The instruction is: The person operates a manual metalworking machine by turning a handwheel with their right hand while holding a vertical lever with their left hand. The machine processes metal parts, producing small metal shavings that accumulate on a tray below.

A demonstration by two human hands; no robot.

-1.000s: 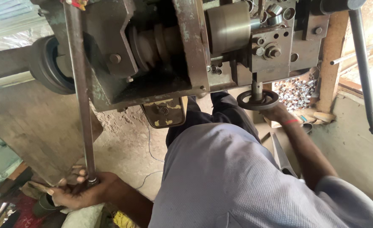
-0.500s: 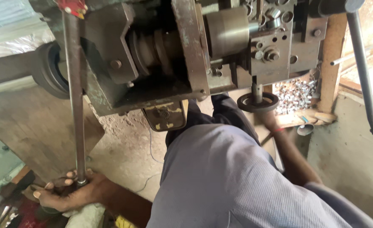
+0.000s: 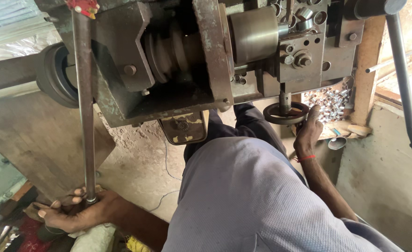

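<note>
Below the machine, at the lower left: the left hand (image 3: 77, 213) lies low beside the foot of a long metal rod (image 3: 85, 107).
Left grip: fingers spread loosely about the rod's lower end, touching it; whether they truly clasp it I cannot tell.
Rod: upright, slightly tilted, running from a red tag (image 3: 82, 6) at the top down to the hand.
Right hand: the right hand (image 3: 308, 132) is raised to a small dark handwheel (image 3: 286, 113) under the machine.
Right grip: thumb up against the wheel's rim, fingers curled at its right edge, holding it.
Wrist: a red band (image 3: 306, 158) circles it.
Machine: a heavy, rusty grey metal body (image 3: 182, 60) with a stepped pulley and a smooth cylinder.
Behind the wheel: a heap of small shiny metal rings (image 3: 329, 100).
Far right: a long lever (image 3: 402, 74) hangs down.
Foreground: the person's grey-clad knee (image 3: 243, 196).
</note>
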